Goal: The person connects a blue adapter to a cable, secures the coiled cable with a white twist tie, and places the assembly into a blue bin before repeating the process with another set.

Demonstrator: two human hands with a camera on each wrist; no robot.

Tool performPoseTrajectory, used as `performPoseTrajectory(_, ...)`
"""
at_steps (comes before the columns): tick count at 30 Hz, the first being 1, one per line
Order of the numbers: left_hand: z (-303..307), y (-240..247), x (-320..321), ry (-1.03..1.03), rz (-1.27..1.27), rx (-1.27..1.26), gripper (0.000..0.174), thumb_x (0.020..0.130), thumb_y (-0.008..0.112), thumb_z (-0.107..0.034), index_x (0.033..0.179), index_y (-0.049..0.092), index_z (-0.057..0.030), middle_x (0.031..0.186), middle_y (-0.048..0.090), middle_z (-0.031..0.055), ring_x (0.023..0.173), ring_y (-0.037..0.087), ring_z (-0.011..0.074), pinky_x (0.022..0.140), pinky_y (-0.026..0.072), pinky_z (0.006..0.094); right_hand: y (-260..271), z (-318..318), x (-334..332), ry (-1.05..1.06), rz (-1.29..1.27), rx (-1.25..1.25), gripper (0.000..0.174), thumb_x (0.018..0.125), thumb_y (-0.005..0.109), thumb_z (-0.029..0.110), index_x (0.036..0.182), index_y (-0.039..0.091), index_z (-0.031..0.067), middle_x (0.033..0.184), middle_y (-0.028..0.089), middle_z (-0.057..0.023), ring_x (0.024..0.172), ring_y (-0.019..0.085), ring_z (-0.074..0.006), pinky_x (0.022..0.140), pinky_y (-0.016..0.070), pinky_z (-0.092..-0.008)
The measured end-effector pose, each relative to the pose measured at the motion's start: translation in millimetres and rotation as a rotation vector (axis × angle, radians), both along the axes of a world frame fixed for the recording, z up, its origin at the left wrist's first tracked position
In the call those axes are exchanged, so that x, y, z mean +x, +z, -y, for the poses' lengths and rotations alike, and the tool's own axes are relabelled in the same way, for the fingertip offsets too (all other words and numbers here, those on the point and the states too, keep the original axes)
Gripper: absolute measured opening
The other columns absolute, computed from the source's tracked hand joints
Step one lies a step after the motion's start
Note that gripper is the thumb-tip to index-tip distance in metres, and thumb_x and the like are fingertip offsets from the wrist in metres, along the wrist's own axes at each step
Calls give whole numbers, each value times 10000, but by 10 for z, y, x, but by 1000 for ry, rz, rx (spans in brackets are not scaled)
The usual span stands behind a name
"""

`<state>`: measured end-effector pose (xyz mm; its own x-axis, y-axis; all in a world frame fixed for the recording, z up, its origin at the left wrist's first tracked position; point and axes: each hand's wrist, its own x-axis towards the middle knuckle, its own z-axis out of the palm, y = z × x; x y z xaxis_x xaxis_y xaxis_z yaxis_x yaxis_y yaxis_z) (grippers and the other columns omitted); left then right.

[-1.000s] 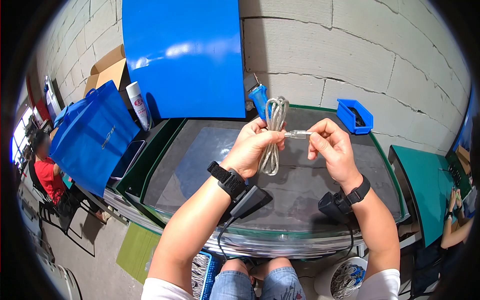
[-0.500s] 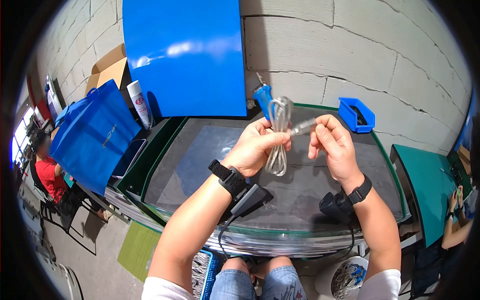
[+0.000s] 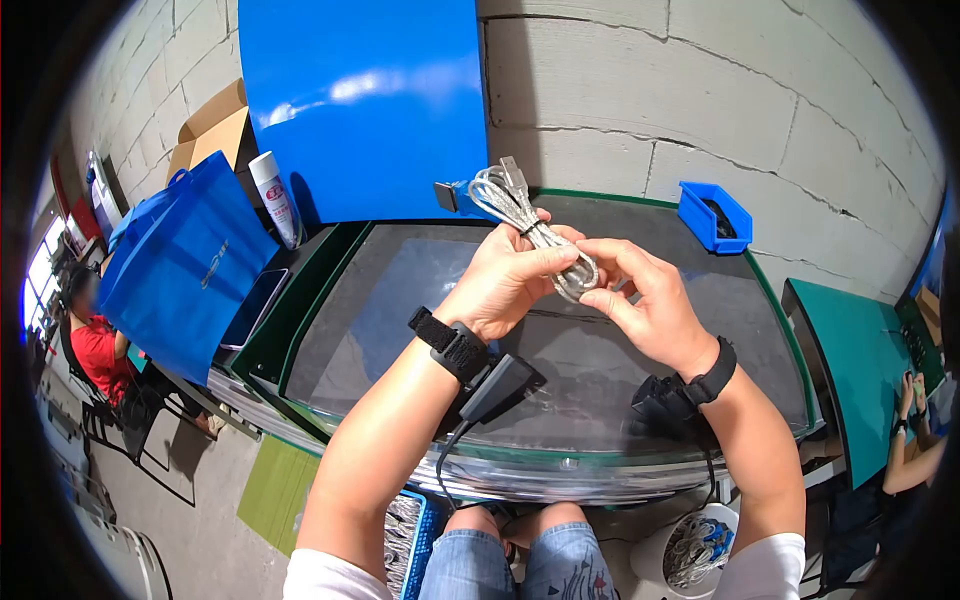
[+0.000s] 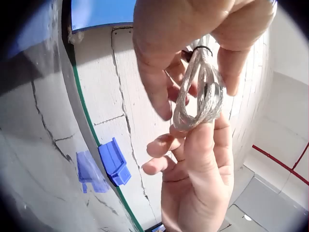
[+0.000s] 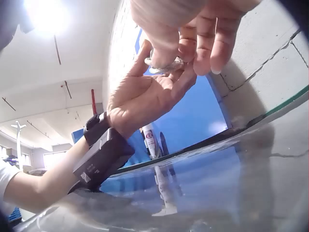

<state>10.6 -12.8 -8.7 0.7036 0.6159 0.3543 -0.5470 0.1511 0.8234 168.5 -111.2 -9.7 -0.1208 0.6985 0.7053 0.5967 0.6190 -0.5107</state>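
A clear braided cable (image 3: 508, 207), coiled and bound with a dark tie, slants up and left above the dark work surface. Its metal USB plug (image 3: 514, 175) points upward, and a blue connector with a dark end (image 3: 447, 196) lies beyond the coil. My left hand (image 3: 515, 275) grips the bundle around its middle. The thumb and fingers of my right hand (image 3: 655, 305) pinch the lower loops. In the left wrist view the looped end (image 4: 198, 104) shows between both hands; in the right wrist view my fingers hide most of the coil (image 5: 166, 66).
A small blue bin (image 3: 715, 218) with dark contents stands at the back right. To the left are a spray can (image 3: 276, 200) and a blue bag (image 3: 195, 265). A white bucket (image 3: 652, 560) and a blue basket (image 3: 430, 535), both with cables, are below the front edge.
The cable bundle has tilted to the left, and its USB plug has gone from between the hands to the top. My right hand has let go of the plug and taken hold of the lower loops.
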Motion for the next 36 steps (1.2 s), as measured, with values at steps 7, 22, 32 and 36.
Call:
performPoseTrajectory(7,20,-4,0,-74,-73,-40,495,778,697,-84,1135,356,-58,987,593,117,925,605,218,805,499,374,98,54,59,98,49,67,258,702,711,21,929,598,65,797,524,-25,661,558,-105,546,474,-229)
performPoseTrajectory(22,44,2,1,-47,-102,31,444,752,601,-19,1140,384,-18,1016,587,127,887,598,199,689,483,299,64,1,227,180,-129,-258,106,853,571,75,856,478,23,800,468,-25,676,495,-92,549,463,-241)
performPoseTrajectory(32,86,20,22,178,-191,84,394,755,616,-22,1078,392,-1,876,586,106,746,623,188,663,537,326,-70,-156,292,290,-420,-373,127,921,508,159,951,454,49,844,477,-11,721,523,-67,581,521,-233)
performPoseTrajectory(36,68,4,16,176,-170,138,373,767,622,-38,1061,396,-3,845,586,102,741,624,192,678,545,344,-70,-164,261,302,-421,-356,119,925,499,153,959,447,52,858,484,-16,730,537,-75,586,521,-232)
